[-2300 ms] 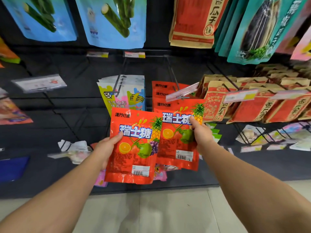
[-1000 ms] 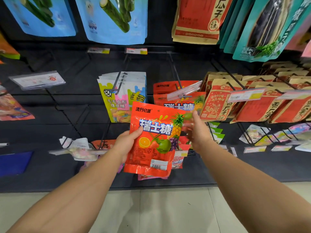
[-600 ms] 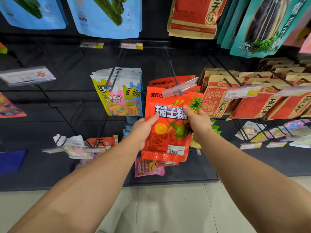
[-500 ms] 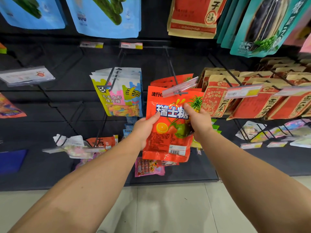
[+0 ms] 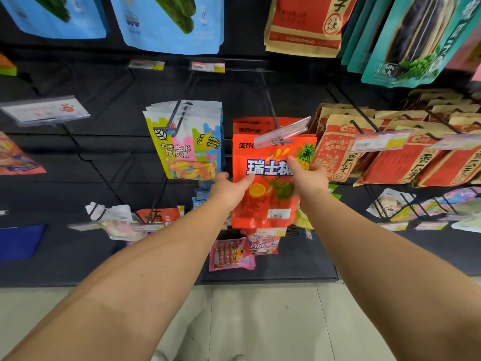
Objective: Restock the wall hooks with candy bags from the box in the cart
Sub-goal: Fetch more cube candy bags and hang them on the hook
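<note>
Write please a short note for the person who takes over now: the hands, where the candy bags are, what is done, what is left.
Left hand: grips the left edge of the orange candy bag.
Right hand: pinches the same bag near its top right.
The bag's top is at the tip of the hook, under the price tag; I cannot tell if the hole is on it.
Done: other orange bags hang behind on this hook.
Left: slide this bag on and let go. The box and cart are out of view.

arms: both bare to frame edge | hands: bare, ungloved | sleeves: none visible
</note>
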Action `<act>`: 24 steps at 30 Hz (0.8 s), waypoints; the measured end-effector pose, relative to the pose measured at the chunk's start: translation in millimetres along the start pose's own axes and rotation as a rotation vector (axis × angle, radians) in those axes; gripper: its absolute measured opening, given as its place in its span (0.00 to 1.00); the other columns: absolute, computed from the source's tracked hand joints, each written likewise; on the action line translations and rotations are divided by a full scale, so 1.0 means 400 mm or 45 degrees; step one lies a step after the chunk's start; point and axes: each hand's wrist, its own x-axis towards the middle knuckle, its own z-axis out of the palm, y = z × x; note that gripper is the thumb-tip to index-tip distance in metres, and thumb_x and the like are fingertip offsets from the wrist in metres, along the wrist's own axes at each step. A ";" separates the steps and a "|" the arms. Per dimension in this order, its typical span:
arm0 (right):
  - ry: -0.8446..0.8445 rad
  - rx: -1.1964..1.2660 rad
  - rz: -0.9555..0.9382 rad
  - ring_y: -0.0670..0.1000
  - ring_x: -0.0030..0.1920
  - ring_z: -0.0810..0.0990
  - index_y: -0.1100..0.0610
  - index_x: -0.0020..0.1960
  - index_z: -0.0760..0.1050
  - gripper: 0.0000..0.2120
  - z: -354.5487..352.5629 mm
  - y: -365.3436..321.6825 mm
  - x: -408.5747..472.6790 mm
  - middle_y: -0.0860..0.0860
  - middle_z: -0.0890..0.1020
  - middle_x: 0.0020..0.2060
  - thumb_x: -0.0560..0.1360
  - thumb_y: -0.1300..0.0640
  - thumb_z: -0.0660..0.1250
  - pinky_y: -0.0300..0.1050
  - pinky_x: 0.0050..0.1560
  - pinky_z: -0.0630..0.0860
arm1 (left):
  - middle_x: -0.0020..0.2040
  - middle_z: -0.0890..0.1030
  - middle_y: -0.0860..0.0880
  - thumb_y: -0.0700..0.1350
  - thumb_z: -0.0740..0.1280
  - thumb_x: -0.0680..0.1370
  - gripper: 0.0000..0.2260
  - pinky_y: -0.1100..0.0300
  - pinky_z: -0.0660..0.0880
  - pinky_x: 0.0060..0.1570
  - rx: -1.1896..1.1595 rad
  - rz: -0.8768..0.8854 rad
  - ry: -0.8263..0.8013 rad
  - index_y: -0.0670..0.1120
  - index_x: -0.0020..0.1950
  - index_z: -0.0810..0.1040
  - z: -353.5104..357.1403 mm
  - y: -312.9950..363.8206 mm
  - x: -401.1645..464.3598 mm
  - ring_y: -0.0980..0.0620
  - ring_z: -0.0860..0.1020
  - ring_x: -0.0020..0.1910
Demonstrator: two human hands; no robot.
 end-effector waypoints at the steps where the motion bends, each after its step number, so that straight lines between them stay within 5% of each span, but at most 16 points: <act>1: 0.056 -0.068 -0.007 0.60 0.64 0.74 0.57 0.74 0.62 0.39 -0.001 0.007 -0.008 0.55 0.73 0.66 0.72 0.40 0.71 0.52 0.58 0.74 | 0.72 0.73 0.47 0.66 0.69 0.74 0.37 0.48 0.71 0.68 0.178 0.045 0.050 0.48 0.77 0.65 -0.009 -0.002 -0.001 0.43 0.73 0.70; 3: 0.099 -0.250 -0.049 0.61 0.60 0.77 0.56 0.69 0.66 0.34 0.004 0.030 -0.028 0.56 0.76 0.63 0.72 0.39 0.70 0.54 0.58 0.75 | 0.77 0.68 0.47 0.67 0.68 0.75 0.39 0.46 0.67 0.71 0.531 0.163 0.169 0.50 0.79 0.62 -0.036 -0.011 -0.008 0.42 0.67 0.75; 6: -0.134 -0.696 -0.283 0.59 0.61 0.77 0.54 0.65 0.72 0.26 0.053 0.053 -0.071 0.55 0.79 0.61 0.73 0.41 0.68 0.55 0.62 0.75 | 0.78 0.67 0.48 0.67 0.66 0.75 0.36 0.45 0.65 0.73 0.854 0.323 0.252 0.53 0.79 0.62 -0.087 -0.030 -0.008 0.42 0.65 0.76; 11: -0.462 -1.260 -0.786 0.61 0.66 0.72 0.48 0.71 0.69 0.27 0.206 0.011 -0.172 0.56 0.75 0.64 0.75 0.41 0.67 0.53 0.65 0.71 | 0.79 0.64 0.47 0.65 0.65 0.76 0.34 0.45 0.60 0.74 1.208 0.254 0.216 0.54 0.78 0.62 -0.235 -0.056 -0.026 0.43 0.61 0.78; 24: -1.056 -1.546 -1.453 0.57 0.73 0.63 0.45 0.76 0.62 0.30 0.839 -0.055 -0.756 0.54 0.66 0.73 0.76 0.42 0.65 0.53 0.71 0.63 | 0.77 0.66 0.48 0.66 0.65 0.76 0.35 0.45 0.63 0.73 1.052 -0.267 0.552 0.53 0.78 0.63 -0.980 -0.350 -0.261 0.42 0.64 0.76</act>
